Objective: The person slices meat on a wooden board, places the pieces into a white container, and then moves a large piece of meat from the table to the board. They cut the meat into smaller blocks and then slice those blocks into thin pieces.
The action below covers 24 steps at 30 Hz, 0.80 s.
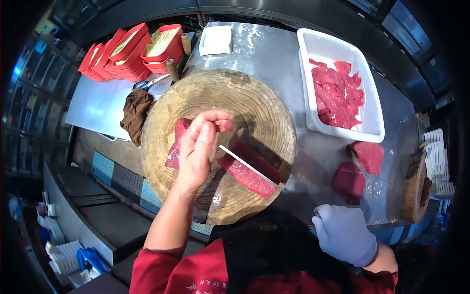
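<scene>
My bare left hand point(198, 149) is over the round wooden chopping block point(220, 88), fingers partly bent, with nothing visible in it. Beside and partly behind it is a piece of red meat point(176, 143). To its right a long block of red meat point(249, 179) lies on the wood, and the narrow blade of a knife point(249, 166) runs along it. My right hand point(345, 234), in a whitish glove, is closed at the lower right, in line with the knife's handle end; the grip itself is mostly hidden.
A white tub point(306, 83) at the back right holds sliced meat point(338, 93). Two meat chunks point(348, 182) lie on the steel table point(313, 161) below it. At left are red containers point(164, 44), a brown cloth point(136, 115) and scissors point(147, 84); a white dish point(215, 40) stands behind.
</scene>
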Each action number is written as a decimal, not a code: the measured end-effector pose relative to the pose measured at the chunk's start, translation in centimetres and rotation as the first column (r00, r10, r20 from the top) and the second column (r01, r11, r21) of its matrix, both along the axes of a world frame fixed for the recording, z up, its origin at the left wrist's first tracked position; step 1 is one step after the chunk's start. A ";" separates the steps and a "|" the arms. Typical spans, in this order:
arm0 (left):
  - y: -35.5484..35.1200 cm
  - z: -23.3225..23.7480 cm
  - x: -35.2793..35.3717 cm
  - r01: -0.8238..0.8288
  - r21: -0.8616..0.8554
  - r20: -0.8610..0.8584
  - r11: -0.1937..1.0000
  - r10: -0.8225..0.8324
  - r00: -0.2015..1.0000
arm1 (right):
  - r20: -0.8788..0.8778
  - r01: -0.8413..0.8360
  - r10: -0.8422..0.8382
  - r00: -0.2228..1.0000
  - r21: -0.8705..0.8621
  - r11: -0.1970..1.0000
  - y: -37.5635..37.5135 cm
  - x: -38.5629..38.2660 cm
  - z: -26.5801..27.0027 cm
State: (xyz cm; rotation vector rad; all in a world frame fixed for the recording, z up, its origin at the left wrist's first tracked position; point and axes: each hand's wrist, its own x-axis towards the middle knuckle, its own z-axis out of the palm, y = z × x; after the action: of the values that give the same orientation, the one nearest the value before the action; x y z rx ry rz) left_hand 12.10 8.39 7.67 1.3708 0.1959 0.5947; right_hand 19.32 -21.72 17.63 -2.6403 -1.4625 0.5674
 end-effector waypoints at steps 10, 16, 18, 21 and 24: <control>-2.0 0.4 1.5 -0.004 -0.146 0.055 0.989 0.012 0.998 | -0.057 -0.083 0.069 0.996 -0.299 0.951 3.5 0.5 3.9; -1.9 0.1 2.4 -0.144 -0.270 0.033 0.952 0.159 0.987 | -0.169 -0.110 0.048 0.984 -0.378 0.919 5.7 1.5 6.2; -1.3 -0.4 2.5 -0.119 -0.292 0.075 0.949 0.147 0.986 | -0.124 -0.235 0.206 0.971 -0.307 0.922 6.1 1.4 6.5; -0.4 -1.1 3.0 -0.115 -0.356 0.053 0.927 0.143 0.988 | -0.277 -0.339 0.262 0.924 -0.279 0.899 8.3 2.8 7.7; 1.0 -3.0 3.0 -0.098 -0.463 0.093 0.881 0.158 0.983 | -0.244 -0.256 0.178 0.953 -0.337 0.906 10.0 2.3 6.9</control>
State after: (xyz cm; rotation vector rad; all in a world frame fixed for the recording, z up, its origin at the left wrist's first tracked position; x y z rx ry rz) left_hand 15.09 9.36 4.72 0.8622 0.3041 0.6947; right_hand 21.61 -11.74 24.53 -2.5730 -1.7423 1.2099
